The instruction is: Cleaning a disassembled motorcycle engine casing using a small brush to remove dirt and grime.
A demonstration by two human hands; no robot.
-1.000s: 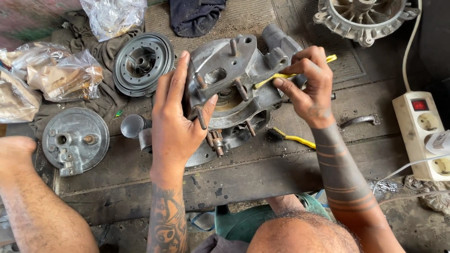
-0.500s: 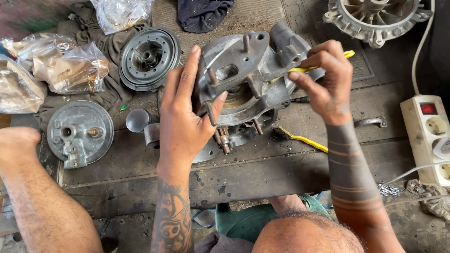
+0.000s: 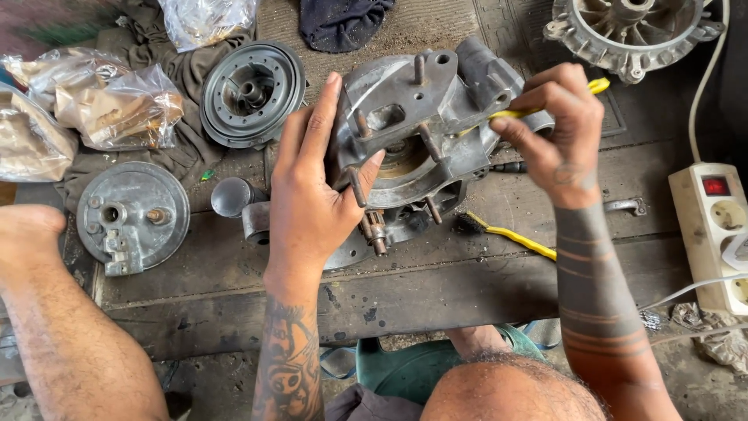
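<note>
1. Grimy wooden planks (image 3: pixel 467 288) form the workbench, strewn with engine parts and rags.
2. At the centre, the left hand (image 3: pixel 312 199) is clamped on the near-left edge of the grey engine casing (image 3: pixel 421 132), thumb hooked over the rim and fingers flat up its side; compared with a second ago the casing is tipped up further and turned toward the camera.
3. At 2 o'clock from that grip, the right hand (image 3: pixel 557 129) pinches a yellow-handled brush (image 3: pixel 545 109) against the casing's upper right; it has moved along with the casing, so the scrubbing seems to go on at a freshly exposed face.
4. Just below the casing, at 5 o'clock, a second yellow brush (image 3: pixel 506 232) lies on the planks.
5. Further out, at 10 o'clock, sits a dark round pulley (image 3: pixel 253 93); at 8 o'clock, a grey round cover plate (image 3: pixel 132 217).
6. At 3 o'clock, a white power strip (image 3: pixel 713 234) rests at the bench edge.
</note>
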